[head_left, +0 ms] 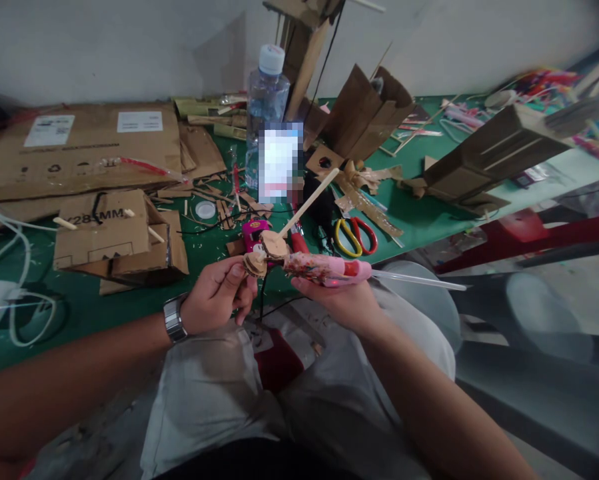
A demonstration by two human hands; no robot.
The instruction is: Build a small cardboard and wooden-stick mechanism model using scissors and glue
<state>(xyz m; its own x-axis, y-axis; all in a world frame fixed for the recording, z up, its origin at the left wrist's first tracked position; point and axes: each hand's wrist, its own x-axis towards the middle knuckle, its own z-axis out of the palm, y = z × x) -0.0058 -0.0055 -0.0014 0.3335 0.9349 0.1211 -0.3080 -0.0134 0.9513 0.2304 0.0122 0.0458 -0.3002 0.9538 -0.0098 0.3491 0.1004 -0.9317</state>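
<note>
Between the thumb and fingers of my left hand (219,293), a small cardboard piece (274,245) made of stacked round discs is pinched. A thin wooden stick (309,205) slants up and to the right from it. My right hand (344,301) is wrapped round a pink glue gun (324,268), smeared near its front, with a clear glue stick (419,279) poking out of the back. The gun's nozzle points left, close against the discs; whether it touches them I cannot tell. Behind the piece lies a magenta object (255,233), partly hidden.
On the green table (204,257) stand a cardboard box with stick ends (114,233), a water bottle (266,93) and a blurred bright screen (279,163). Yellow-and-red scissors (354,237) lie at the right, near cardboard scraps (364,193). A long cardboard structure (494,153) stands farther right.
</note>
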